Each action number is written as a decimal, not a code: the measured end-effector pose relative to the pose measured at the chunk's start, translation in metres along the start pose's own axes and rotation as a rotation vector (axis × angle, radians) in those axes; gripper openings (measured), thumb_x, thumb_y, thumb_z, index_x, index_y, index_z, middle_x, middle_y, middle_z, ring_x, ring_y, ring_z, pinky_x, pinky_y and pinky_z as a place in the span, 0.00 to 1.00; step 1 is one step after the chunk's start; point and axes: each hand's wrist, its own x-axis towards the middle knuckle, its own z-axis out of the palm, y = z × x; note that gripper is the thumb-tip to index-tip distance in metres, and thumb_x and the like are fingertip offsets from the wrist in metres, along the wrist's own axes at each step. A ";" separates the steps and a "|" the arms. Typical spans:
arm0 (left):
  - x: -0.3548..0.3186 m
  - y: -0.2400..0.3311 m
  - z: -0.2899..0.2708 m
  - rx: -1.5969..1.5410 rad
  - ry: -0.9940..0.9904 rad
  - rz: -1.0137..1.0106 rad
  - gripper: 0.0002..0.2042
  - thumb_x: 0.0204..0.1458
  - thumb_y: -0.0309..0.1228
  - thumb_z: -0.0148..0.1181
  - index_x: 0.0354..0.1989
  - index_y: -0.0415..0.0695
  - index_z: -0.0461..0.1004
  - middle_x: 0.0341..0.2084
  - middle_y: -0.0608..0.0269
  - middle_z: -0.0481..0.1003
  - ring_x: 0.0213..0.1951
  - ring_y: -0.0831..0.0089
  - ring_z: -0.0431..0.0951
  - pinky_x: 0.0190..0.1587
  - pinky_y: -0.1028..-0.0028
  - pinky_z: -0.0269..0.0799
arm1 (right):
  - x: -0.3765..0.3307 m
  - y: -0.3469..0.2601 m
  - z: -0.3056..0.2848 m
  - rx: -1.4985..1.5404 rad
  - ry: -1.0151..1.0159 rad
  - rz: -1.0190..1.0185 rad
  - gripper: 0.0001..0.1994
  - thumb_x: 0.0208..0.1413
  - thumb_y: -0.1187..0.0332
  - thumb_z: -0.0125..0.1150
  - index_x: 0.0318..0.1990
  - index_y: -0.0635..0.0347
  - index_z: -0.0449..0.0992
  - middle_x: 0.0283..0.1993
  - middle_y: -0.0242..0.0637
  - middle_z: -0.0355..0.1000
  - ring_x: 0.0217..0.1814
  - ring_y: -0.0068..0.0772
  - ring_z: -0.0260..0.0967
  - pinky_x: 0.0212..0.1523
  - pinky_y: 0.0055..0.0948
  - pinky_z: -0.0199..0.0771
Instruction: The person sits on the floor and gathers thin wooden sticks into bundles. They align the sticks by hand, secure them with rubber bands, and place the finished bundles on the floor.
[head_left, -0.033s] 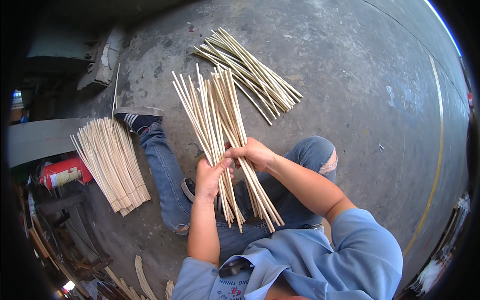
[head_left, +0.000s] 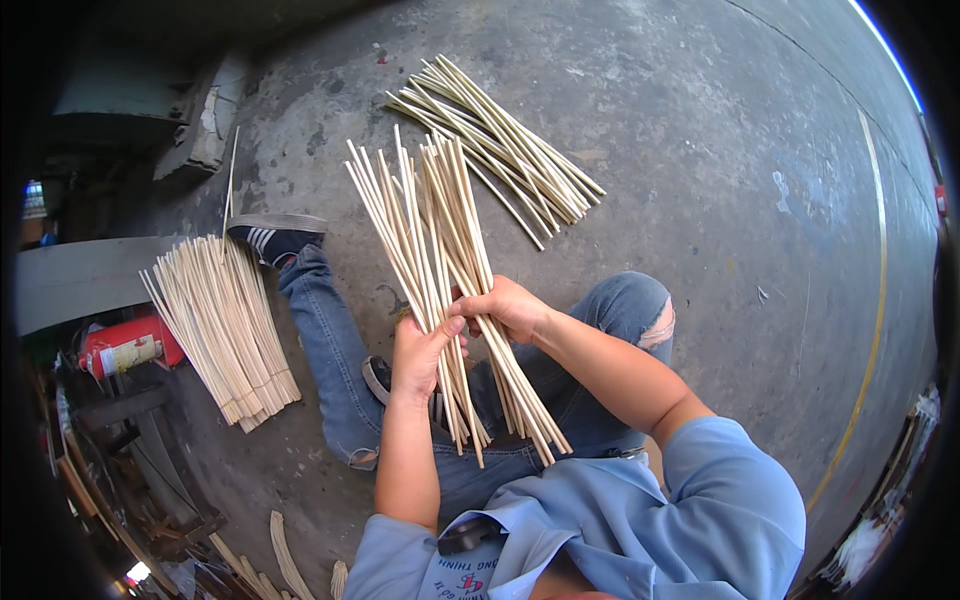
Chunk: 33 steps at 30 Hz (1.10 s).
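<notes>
My left hand [head_left: 418,352] is closed around a bunch of thin, pale round sticks [head_left: 401,250] above my lap. Close beside it, my right hand [head_left: 507,309] grips a second bunch of sticks [head_left: 463,215]. The two bunches touch and overlap at their far ends and spread apart toward me. My left thumb meets the right-hand fingers between them. Some fingers are hidden behind the sticks. Beyond my hands, a loose pile of greener sticks [head_left: 505,145] lies slanted on the floor.
A large tied bundle of pale sticks [head_left: 225,335] lies left of my outstretched leg [head_left: 335,345]. Next to it are a red fire extinguisher [head_left: 132,345] and a grey board [head_left: 90,280]. A broken concrete block [head_left: 205,130] is at the far left. Scrap wood [head_left: 285,555] lies at the lower left.
</notes>
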 end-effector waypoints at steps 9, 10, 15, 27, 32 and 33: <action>0.014 -0.008 0.005 -0.031 -0.014 0.012 0.16 0.54 0.26 0.72 0.48 0.37 0.75 0.35 0.62 0.80 0.33 0.73 0.82 0.33 0.72 0.82 | 0.001 -0.008 -0.004 0.050 0.047 0.071 0.09 0.54 0.73 0.65 0.41 0.68 0.78 0.31 0.41 0.76 0.26 0.30 0.76 0.25 0.33 0.82; 0.016 -0.012 0.006 -0.043 0.007 0.041 0.16 0.54 0.26 0.72 0.49 0.38 0.75 0.36 0.62 0.80 0.35 0.72 0.82 0.34 0.72 0.82 | 0.001 -0.010 -0.001 0.088 0.071 0.076 0.09 0.54 0.73 0.64 0.40 0.69 0.77 0.31 0.42 0.76 0.27 0.32 0.76 0.26 0.35 0.83; 0.018 -0.013 -0.004 -0.152 -0.037 -0.008 0.12 0.64 0.33 0.62 0.47 0.37 0.75 0.37 0.60 0.78 0.39 0.67 0.82 0.40 0.67 0.85 | 0.000 -0.017 -0.003 0.188 0.154 0.066 0.07 0.53 0.76 0.58 0.37 0.72 0.75 0.30 0.46 0.74 0.31 0.40 0.78 0.33 0.47 0.88; 0.015 -0.014 0.001 0.005 -0.040 0.072 0.12 0.67 0.28 0.52 0.55 0.35 0.71 0.41 0.56 0.79 0.38 0.69 0.82 0.40 0.68 0.85 | 0.002 -0.011 -0.001 0.111 0.081 0.052 0.11 0.54 0.73 0.69 0.42 0.63 0.76 0.29 0.37 0.73 0.26 0.29 0.73 0.25 0.31 0.79; 0.017 -0.014 0.011 0.049 0.027 0.073 0.10 0.63 0.24 0.59 0.51 0.36 0.75 0.38 0.59 0.80 0.37 0.72 0.82 0.39 0.71 0.82 | 0.005 -0.007 -0.005 0.076 0.037 -0.031 0.13 0.53 0.74 0.69 0.45 0.64 0.76 0.33 0.39 0.77 0.29 0.30 0.76 0.26 0.31 0.80; 0.017 -0.014 0.010 0.064 0.033 0.084 0.10 0.62 0.24 0.61 0.50 0.37 0.76 0.39 0.60 0.80 0.37 0.73 0.82 0.39 0.72 0.81 | 0.006 -0.006 -0.004 0.084 0.037 -0.046 0.13 0.53 0.75 0.69 0.45 0.64 0.76 0.34 0.40 0.77 0.30 0.30 0.77 0.26 0.31 0.80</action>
